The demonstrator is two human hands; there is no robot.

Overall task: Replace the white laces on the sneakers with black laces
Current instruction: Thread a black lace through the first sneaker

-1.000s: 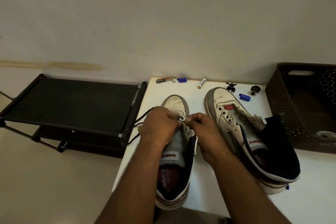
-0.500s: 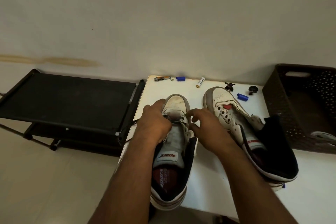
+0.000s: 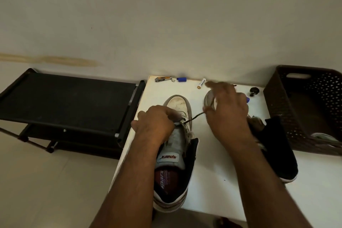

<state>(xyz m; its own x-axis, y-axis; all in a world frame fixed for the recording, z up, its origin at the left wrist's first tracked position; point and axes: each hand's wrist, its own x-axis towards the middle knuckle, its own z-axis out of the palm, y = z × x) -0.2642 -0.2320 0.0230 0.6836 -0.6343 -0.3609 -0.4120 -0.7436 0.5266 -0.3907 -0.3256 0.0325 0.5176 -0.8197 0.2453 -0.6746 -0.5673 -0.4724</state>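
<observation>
Two white sneakers stand on a white table (image 3: pixel 212 181). The left sneaker (image 3: pixel 177 105) points away from me, its tongue lifted. My left hand (image 3: pixel 155 124) rests over its lower eyelets and holds the shoe. A black lace (image 3: pixel 194 117) runs taut from an eyelet on the shoe's right side up to my right hand (image 3: pixel 227 114), which pinches its end and hovers, blurred, above the right sneaker (image 3: pixel 209 98). That shoe is mostly hidden behind my right hand and forearm; its dark collar (image 3: pixel 277 146) shows.
A brown woven basket (image 3: pixel 277 109) stands at the table's right, white laces lying in it. Along the table's far edge lie a nail clipper (image 3: pixel 162 79), a blue cap (image 3: pixel 181 79), a white tube (image 3: pixel 201 83) and a black knob (image 3: pixel 254 91). A black rack (image 3: pixel 64 103) sits left.
My right hand has left the left sneaker and moved up and to the right, drawing the black lace out through the eyelet. My left hand has stayed on the shoe.
</observation>
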